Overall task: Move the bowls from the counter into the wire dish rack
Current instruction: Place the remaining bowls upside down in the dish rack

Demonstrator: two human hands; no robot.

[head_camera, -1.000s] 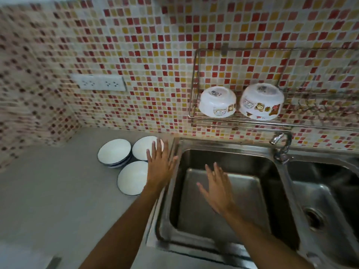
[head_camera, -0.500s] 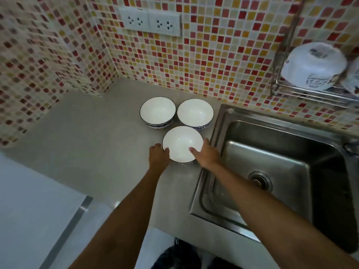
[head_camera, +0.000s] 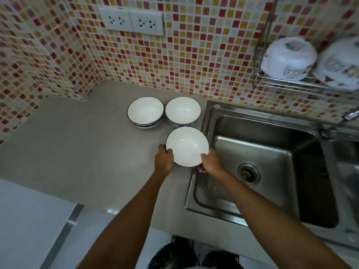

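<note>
Three white bowls with dark rims are by the sink. The nearest bowl (head_camera: 187,146) is held between both hands: my left hand (head_camera: 163,159) grips its left rim and my right hand (head_camera: 211,161) grips its right side. It appears slightly raised off the grey counter (head_camera: 87,148). Behind it stand the left bowl (head_camera: 145,112) and the right bowl (head_camera: 183,110), side by side. The wire dish rack (head_camera: 303,85) hangs on the tiled wall at the upper right, holding two upturned white bowls, one (head_camera: 288,58) next to the other (head_camera: 340,65).
A steel sink (head_camera: 258,171) lies just right of the held bowl, its faucet (head_camera: 349,116) at the far right. A double wall socket (head_camera: 132,21) sits above the counter. Tiled walls form a corner at the left. The counter's front edge runs below my arms.
Both hands went from open over the sink to gripping the nearest bowl on either side. The bowl now sits a little closer to the sink and looks slightly lifted.
</note>
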